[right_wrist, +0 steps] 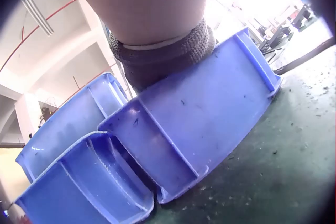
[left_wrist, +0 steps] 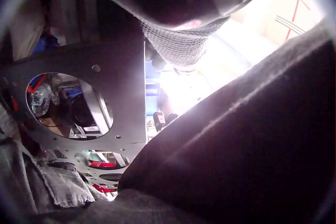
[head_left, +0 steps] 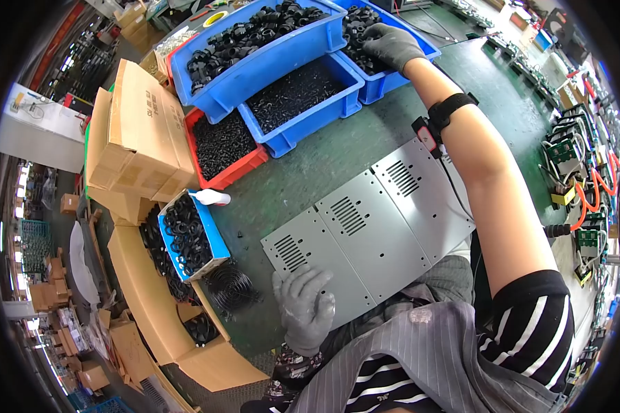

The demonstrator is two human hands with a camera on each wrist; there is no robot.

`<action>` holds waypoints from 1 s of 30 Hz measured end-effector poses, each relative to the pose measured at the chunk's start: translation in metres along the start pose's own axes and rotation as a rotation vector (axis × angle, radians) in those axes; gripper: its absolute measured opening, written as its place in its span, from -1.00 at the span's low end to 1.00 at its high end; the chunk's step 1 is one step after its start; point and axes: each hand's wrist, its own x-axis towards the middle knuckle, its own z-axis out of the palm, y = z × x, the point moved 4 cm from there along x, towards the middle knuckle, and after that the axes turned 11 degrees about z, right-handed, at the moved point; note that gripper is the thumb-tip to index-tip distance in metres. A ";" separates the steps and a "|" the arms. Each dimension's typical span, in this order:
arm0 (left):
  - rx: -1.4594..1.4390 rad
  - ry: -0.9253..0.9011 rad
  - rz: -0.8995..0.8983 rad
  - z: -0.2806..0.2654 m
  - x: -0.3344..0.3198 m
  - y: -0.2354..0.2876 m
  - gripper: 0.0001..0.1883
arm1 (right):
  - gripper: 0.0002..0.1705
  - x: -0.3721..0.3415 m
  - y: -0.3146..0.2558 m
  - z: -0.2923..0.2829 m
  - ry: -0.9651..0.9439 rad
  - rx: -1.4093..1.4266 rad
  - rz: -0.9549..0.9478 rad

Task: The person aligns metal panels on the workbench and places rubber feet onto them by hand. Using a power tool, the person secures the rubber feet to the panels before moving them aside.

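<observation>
Grey metal panels (head_left: 344, 227) with slots and small holes lie side by side at the table's front edge. My gloved left hand (head_left: 304, 306) rests at their near left corner, fingers loosely extended. In the left wrist view, large round holes show in a metal panel (left_wrist: 126, 92) beside the glove (left_wrist: 184, 45). At the back, my gloved right hand (head_left: 393, 48) reaches into a blue bin (head_left: 393, 81) of black parts (head_left: 357, 31); its fingertips are among them, and their grip is unclear. The right wrist view shows the glove's cuff (right_wrist: 163, 58) above the bin's outer wall (right_wrist: 205, 113).
More blue bins (head_left: 217, 89) (head_left: 310, 131) and a red bin (head_left: 231, 174) hold black parts. Cardboard boxes (head_left: 145, 131) and a blue-edged box (head_left: 217, 237) stand left, near a white bottle (head_left: 212, 197) and a black coil (head_left: 231, 288). Circuit boards (head_left: 565, 155) line the right side.
</observation>
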 end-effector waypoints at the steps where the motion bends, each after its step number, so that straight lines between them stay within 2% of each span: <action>1: -0.005 0.002 0.005 0.000 0.000 0.000 -0.69 | -0.48 -0.002 -0.002 0.000 0.003 -0.030 -0.017; 3: 0.005 0.008 -0.005 0.000 -0.001 0.001 -0.69 | -0.35 -0.004 -0.004 0.003 0.052 -0.109 -0.015; 8: -0.007 0.012 -0.001 0.000 -0.002 0.001 -0.69 | -0.41 -0.001 -0.009 -0.003 -0.107 -0.108 -0.022; 12: -0.033 0.022 -0.008 0.000 -0.002 0.000 -0.69 | -0.49 0.004 -0.001 0.002 -0.083 -0.040 0.053; 14: -0.032 0.024 -0.005 0.000 -0.002 0.000 -0.69 | -0.55 0.003 0.002 -0.001 -0.023 0.090 0.069; 18: -0.030 0.022 -0.003 0.000 -0.003 0.000 -0.70 | -0.59 0.006 0.002 -0.002 -0.038 0.066 0.044; 21: -0.028 0.029 -0.009 0.000 -0.004 0.000 -0.70 | -0.58 0.004 -0.006 -0.002 -0.107 -0.036 -0.007; 23: -0.024 0.028 -0.011 0.000 -0.004 0.000 -0.70 | -0.56 0.007 -0.009 0.000 -0.085 -0.194 0.049; 27: -0.012 0.018 -0.004 -0.001 -0.003 0.000 -0.69 | -0.55 0.014 -0.005 0.004 -0.013 -0.219 0.022; 30: -0.007 0.021 -0.003 0.001 -0.004 -0.001 -0.68 | -0.56 0.012 -0.003 0.000 -0.027 -0.093 -0.012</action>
